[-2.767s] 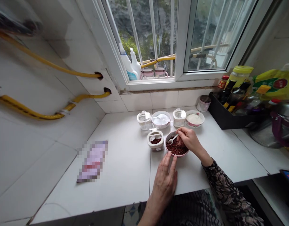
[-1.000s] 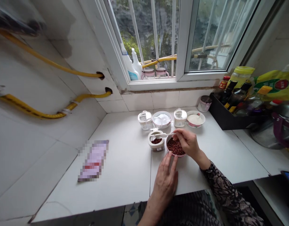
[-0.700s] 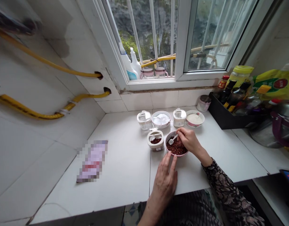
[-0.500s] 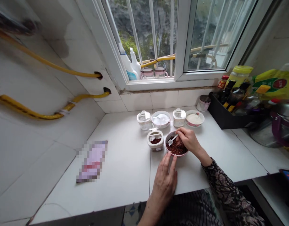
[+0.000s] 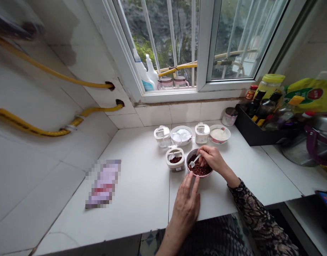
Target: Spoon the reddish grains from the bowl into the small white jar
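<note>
Between the fingers of my right hand (image 5: 211,158) is a small white spoon (image 5: 194,161), its scoop low over the dark reddish-brown peppercorns (image 5: 202,170) in a round bowl (image 5: 188,155). My left hand (image 5: 187,199) lies with its fingers stretched out, the fingertips at the bowl's near rim. Just left of the bowl stands a seasoning jar (image 5: 175,160) with its lid raised, holding more of the same dark pieces. Behind are a bowl of white grains (image 5: 181,135), a bowl of off-white powder (image 5: 219,134) and two clear, white-lidded jars (image 5: 162,135) (image 5: 202,133).
A pixelated purple packet (image 5: 106,183) lies on the white tiled counter (image 5: 142,192) at left. To the right, a black box (image 5: 251,129) holds several bottles, with a steel pot (image 5: 299,149) beside it. A round jar (image 5: 230,116) stands near the wall. Yellow pipes (image 5: 46,132) run along the left wall.
The spoon's scoop has shifted slightly toward the left of the bowl, and my right fingers have moved a little with it. My left hand stays at the rim.
</note>
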`<state>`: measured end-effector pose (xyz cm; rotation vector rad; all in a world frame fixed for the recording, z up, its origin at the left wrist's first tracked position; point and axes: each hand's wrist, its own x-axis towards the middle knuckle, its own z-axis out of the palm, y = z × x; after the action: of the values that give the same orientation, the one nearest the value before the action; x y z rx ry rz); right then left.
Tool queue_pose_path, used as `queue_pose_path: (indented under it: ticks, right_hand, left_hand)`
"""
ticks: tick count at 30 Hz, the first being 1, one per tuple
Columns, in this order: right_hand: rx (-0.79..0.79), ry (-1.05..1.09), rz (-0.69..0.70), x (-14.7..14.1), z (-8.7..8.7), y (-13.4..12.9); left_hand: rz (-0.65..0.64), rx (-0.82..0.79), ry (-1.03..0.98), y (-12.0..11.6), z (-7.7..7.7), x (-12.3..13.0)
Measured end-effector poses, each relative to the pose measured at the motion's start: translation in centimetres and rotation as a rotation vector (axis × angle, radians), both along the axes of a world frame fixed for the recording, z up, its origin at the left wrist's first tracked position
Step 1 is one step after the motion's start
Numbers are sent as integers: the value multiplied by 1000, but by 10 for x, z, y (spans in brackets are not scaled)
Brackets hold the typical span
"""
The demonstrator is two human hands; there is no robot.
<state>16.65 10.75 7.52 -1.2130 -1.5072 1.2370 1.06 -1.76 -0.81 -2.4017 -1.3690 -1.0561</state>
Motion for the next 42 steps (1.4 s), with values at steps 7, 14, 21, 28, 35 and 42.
queue_pose_path:
  ticks: [7, 14, 21, 28, 35, 42]
  right_hand:
    - [-66, 123, -39, 4, 2, 2]
    - [-5, 97, -82, 5, 2, 3]
    - [37, 62, -82, 4, 1, 1]
    - [15, 84, -85, 4, 1, 2]
    - [-61, 210, -76, 7, 3, 7]
    - [21, 237, -110, 0, 7, 4]
  left_hand:
    - [10, 15, -12, 0, -1, 2]
    - [14, 8, -18, 0, -1, 2]
    - [16, 3, -17, 0, 0, 3]
    - [13, 13, -18, 0, 0, 3]
    - [12, 26, -11, 1, 1, 3]
    - [4, 39, 1, 1, 2, 2]
